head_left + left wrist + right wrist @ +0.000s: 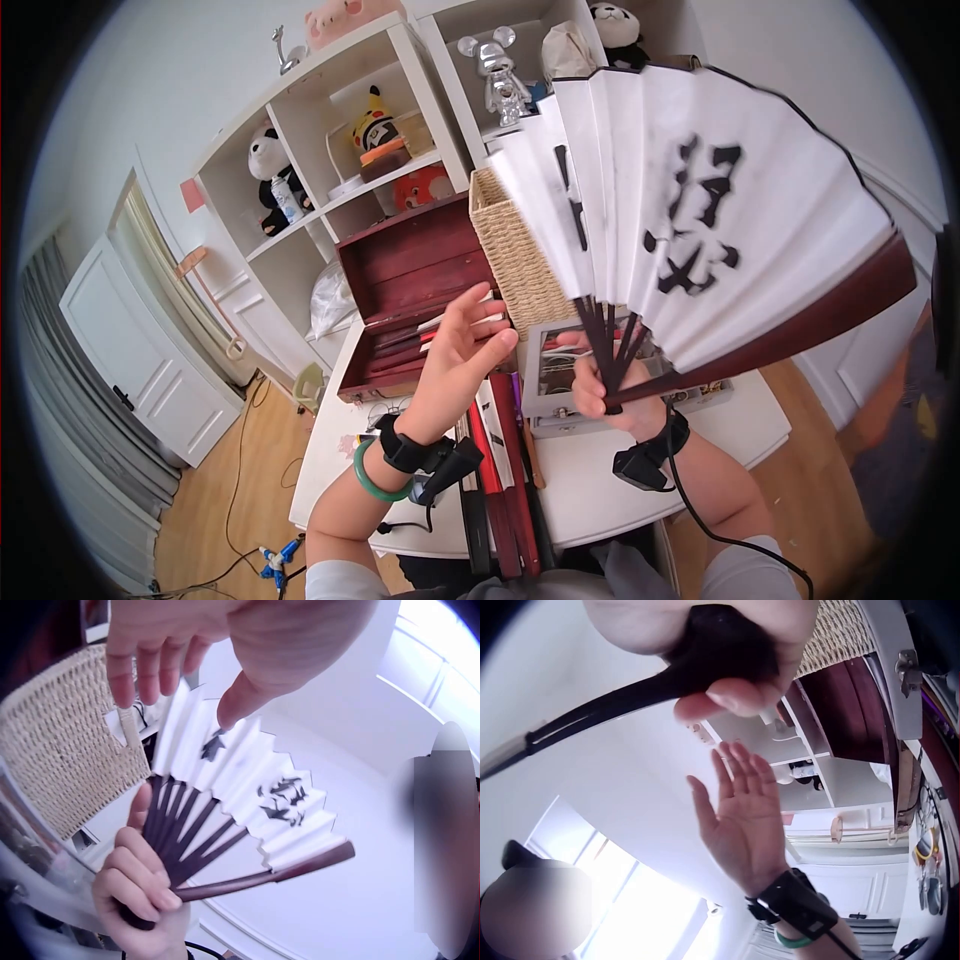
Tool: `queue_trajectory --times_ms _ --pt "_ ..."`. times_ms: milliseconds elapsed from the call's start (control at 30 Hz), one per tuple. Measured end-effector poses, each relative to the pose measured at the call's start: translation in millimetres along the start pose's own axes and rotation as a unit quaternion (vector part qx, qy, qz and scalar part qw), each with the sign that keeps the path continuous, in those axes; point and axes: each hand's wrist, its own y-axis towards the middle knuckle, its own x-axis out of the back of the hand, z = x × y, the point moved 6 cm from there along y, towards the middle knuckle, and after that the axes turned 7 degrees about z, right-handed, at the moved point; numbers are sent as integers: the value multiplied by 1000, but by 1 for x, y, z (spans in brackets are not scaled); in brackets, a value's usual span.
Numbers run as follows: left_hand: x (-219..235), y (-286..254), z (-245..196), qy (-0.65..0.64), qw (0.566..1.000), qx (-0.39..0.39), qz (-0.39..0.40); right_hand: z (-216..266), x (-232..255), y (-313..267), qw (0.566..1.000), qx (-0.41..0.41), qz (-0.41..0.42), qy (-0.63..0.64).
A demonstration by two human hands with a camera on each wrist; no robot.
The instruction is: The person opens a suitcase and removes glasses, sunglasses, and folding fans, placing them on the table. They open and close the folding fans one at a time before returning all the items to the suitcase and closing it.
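Note:
A white folding fan [760, 200] with black brush characters and dark wooden ribs is spread wide at the right of the head view. My right hand [622, 392] grips it at the pivot end, fingers curled round the ribs, as the left wrist view also shows. My left hand [462, 350] is raised to the left of the fan, fingers extended and holding nothing; in the right wrist view its palm [746, 832] faces the camera. Below the hands, several closed fans [500, 450] in red, black and dark wood lie side by side on the white table [600, 490].
An open dark red wooden box [415, 265] with closed fans in it stands at the table's back left. Beside it is a woven basket [525, 250]. A grey case [560, 415] sits under the fan. Behind, a white shelf [300, 100] holds plush toys.

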Motion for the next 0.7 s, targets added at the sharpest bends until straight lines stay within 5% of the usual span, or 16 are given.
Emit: queue_trajectory --times_ms 67,167,267,433,533,633,700 --pt "2 -1 13 2 1000 26 -1 -6 -7 -1 998 -40 39 41" --pt "-9 -3 30 -73 984 76 140 -33 -22 -9 967 -177 114 144" --pt "-4 -10 46 -168 966 146 130 -45 -32 -11 949 -236 145 150" --pt "6 -13 37 -150 981 111 52 -31 -9 0 988 -134 0 -71" --pt "31 -12 37 -151 986 72 -15 -9 16 2 971 -40 -139 -192" --pt "50 -14 42 -181 980 63 -43 5 22 2 954 -29 -130 -268" --pt "51 -17 40 -181 980 65 -44 4 5 4 973 -79 -44 -212"
